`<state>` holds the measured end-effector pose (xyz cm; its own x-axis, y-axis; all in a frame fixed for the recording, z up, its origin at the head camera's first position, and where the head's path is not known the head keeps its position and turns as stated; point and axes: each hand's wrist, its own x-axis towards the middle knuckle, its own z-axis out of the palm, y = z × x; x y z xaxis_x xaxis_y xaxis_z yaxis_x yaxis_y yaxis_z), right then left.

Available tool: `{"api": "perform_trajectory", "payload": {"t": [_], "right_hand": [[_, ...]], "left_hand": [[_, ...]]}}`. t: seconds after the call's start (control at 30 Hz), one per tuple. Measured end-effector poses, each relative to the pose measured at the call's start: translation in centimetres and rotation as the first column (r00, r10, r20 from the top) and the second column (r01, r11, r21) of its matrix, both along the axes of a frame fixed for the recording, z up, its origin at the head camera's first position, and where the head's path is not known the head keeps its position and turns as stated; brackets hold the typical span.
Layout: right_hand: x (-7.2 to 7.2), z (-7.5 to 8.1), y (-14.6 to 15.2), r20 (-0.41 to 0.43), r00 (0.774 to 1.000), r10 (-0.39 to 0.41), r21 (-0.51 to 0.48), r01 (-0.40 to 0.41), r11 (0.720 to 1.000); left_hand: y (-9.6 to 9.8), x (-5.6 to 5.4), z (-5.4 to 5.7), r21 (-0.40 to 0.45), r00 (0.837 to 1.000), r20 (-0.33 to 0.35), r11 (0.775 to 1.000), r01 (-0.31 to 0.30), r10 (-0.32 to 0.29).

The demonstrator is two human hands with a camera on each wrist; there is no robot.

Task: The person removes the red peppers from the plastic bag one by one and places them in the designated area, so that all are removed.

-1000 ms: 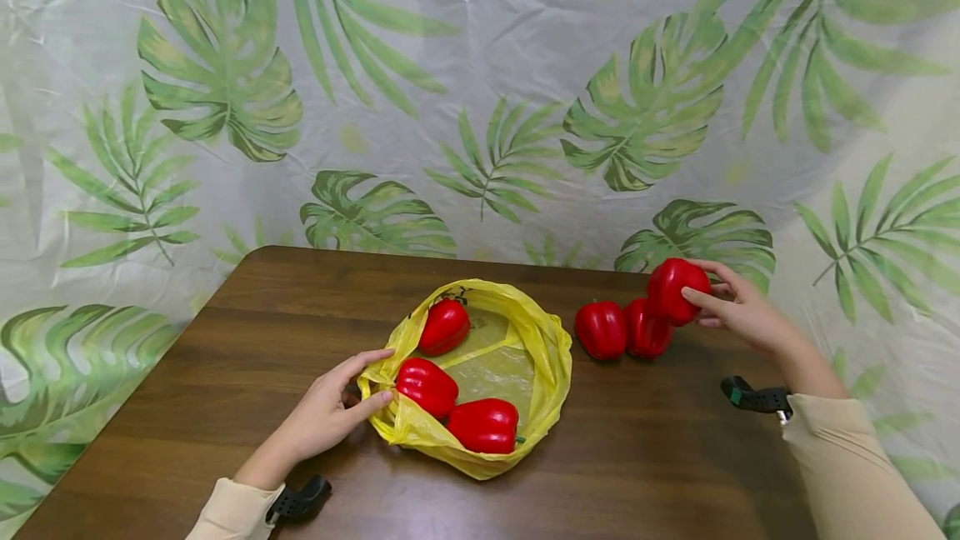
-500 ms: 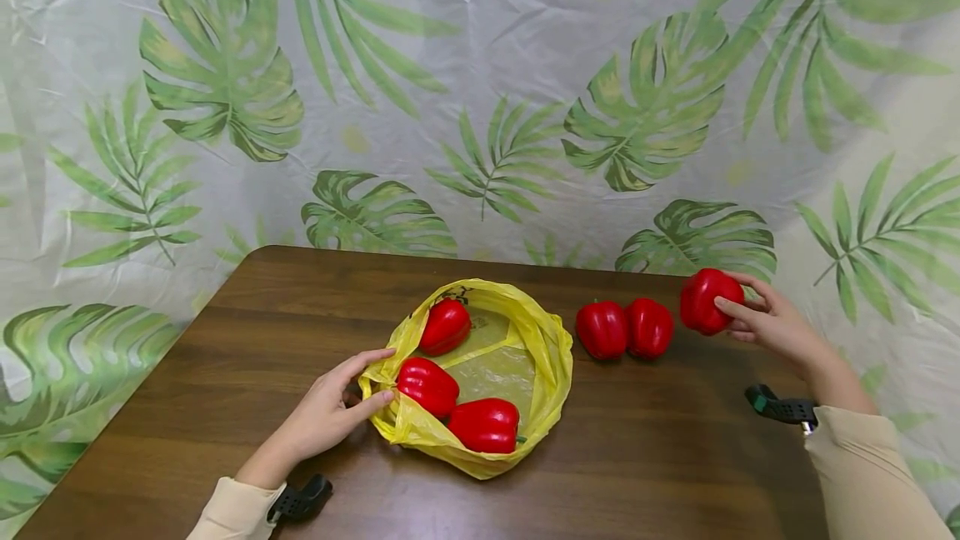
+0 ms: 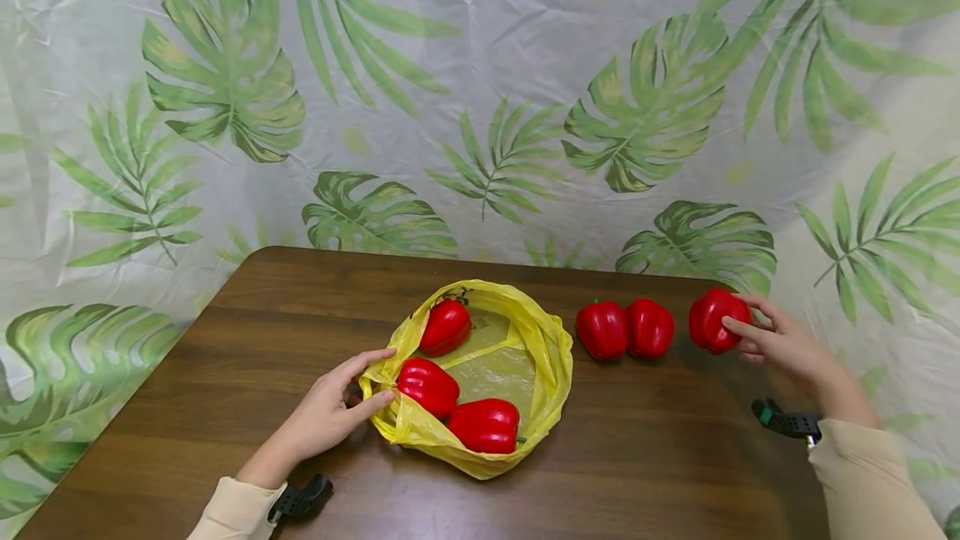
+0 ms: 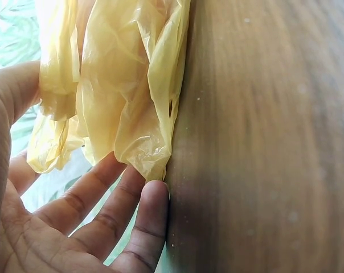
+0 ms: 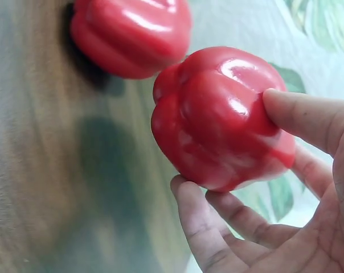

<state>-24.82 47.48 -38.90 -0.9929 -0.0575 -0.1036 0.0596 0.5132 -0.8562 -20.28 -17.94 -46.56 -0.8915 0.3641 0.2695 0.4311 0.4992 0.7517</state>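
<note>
My right hand point(image 3: 783, 346) holds a red bell pepper point(image 3: 716, 321) between thumb and fingertips, at the far right of the table. In the right wrist view this pepper point(image 5: 217, 122) hangs a little above the wood, with its shadow beside it. At the left, my left hand point(image 3: 330, 402) grips the rim of a yellow plastic bag point(image 3: 558, 373), thumb over the edge and fingers outside. Crumpled folds of the bag point(image 4: 112, 74) lie between thumb and fingers in the left wrist view. Inside the wide-mouthed bag lie three red bell peppers, one of them at the front point(image 3: 483, 426).
Two more red bell peppers, a left one point(image 3: 602, 330) and a right one point(image 3: 650, 328), stand side by side between the bag and my right hand. The brown wooden table point(image 3: 637, 457) ends at a leaf-printed cloth point(image 3: 510, 48) behind.
My right hand has carried its bell pepper to the right and down, away from the two standing peppers. My left hand and the bag have stayed put.
</note>
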Motion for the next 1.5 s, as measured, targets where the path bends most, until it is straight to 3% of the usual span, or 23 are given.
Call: {"api": "perform_trajectory", "payload": {"t": [0.23, 0.5, 1.5], "right_hand": [[0.2, -2.0, -0.4, 0.048, 0.999, -0.008, 0.058, 0.005, 0.998], [-0.1, -2.8, -0.7, 0.082, 0.997, -0.008, 0.005, 0.007, 1.0], [-0.5, -3.3, -1.3, 0.105, 0.994, -0.028, 0.058, 0.022, 0.998]], "left_hand": [[0.0, 0.0, -0.1, -0.001, 1.0, 0.0, 1.0, 0.001, -0.001], [0.0, 0.0, -0.2, -0.004, 1.0, 0.007, 1.0, -0.004, 0.004], [0.0, 0.0, -0.2, 0.001, 1.0, 0.009, 1.0, 0.001, -0.001]]}}
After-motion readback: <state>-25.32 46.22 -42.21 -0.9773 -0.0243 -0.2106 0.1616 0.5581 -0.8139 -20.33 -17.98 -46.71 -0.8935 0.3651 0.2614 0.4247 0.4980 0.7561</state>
